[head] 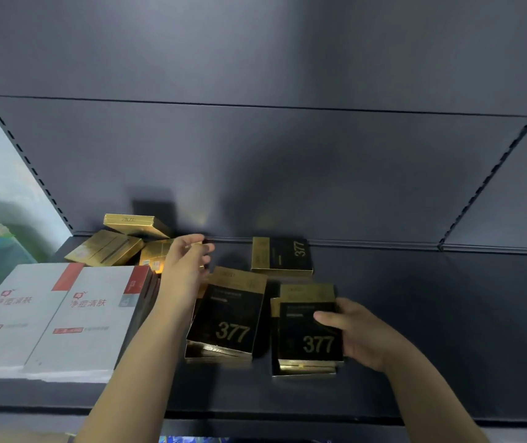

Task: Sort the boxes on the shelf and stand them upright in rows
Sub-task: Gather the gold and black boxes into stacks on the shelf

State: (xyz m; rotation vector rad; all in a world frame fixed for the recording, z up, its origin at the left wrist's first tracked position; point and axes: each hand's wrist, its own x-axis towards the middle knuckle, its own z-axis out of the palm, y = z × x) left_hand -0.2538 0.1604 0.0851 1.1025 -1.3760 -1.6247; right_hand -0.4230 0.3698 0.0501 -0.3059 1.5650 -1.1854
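Observation:
Black-and-gold boxes marked 377 lie flat on the dark shelf (pixel 415 314). My right hand (pixel 355 334) grips the right side of the top box of a small stack (pixel 307 327). A second stack of 377 boxes (pixel 227 318) lies to its left, and a single 377 box (pixel 283 257) lies farther back. My left hand (pixel 185 266) hovers over a gold box (pixel 155 255) near the back, fingers apart and holding nothing. More gold boxes (pixel 105 247) are piled at the back left.
Two white boxes with red labels (pixel 48 314) lie flat at the left front, with darker boxes beside them. The shelf's dark back panel (pixel 287 171) rises behind. A perforated upright (pixel 22 155) marks the left end.

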